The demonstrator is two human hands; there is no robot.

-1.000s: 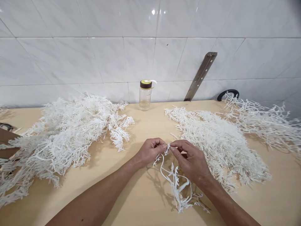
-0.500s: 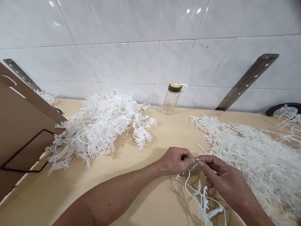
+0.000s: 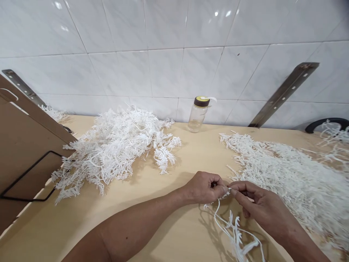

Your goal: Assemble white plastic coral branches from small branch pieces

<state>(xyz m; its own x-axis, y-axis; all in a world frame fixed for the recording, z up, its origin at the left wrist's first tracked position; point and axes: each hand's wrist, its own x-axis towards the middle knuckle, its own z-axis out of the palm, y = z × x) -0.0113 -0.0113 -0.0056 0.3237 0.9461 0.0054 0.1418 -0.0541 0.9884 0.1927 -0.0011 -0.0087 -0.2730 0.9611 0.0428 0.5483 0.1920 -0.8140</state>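
Near the lower edge, right of centre, the left hand (image 3: 204, 187) pinches white branching strands (image 3: 236, 233) between thumb and curled fingers. The right hand (image 3: 256, 200) meets it from the other side, thumb and forefinger closed to a narrow pinch on the same white tips. From this meeting point the strands hang down between the two hands, toward the bottom edge, where they are cut off from view. Just beyond the right hand spreads a flat white heap (image 3: 286, 171); a taller white pile (image 3: 117, 145) lies well apart, on the left.

Both rest on a pale wood-toned desk (image 3: 152, 214), which carries a clear bottle (image 3: 196, 115) with a dark and yellow lid near its back edge. Behind rises a wall (image 3: 163, 72) of glossy, light grey marbled tiles. A slotted metal bracket (image 3: 283, 95) slants against it at the right, and brown cardboard (image 3: 29, 142) stands at the far left.
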